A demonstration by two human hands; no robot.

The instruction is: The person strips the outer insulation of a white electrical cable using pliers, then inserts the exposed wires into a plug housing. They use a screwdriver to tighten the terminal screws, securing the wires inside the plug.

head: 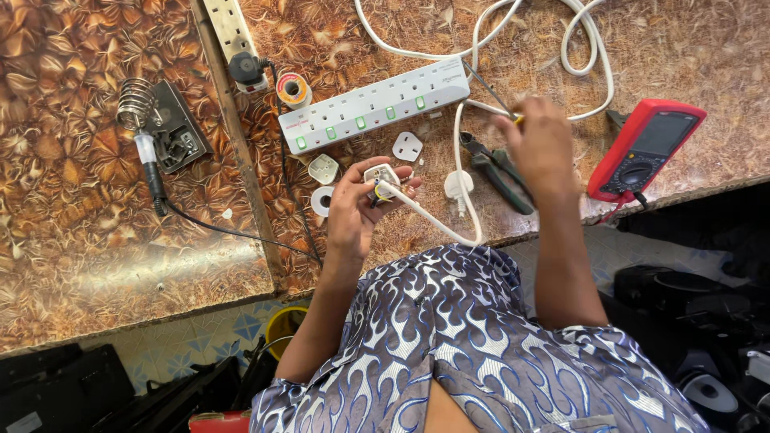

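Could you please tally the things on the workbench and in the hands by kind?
Power strips: 2
Plug parts: 4
Multimeter: 1
Pliers: 1
Soldering iron: 1
Iron stand: 1
Solder spool: 1
Tape roll: 1
Total: 12

Red multimeter (646,149) at table's right edge; soldering iron (150,168) in coil stand far left; solder spool (293,90); tape roll (322,200); pliers (499,170).
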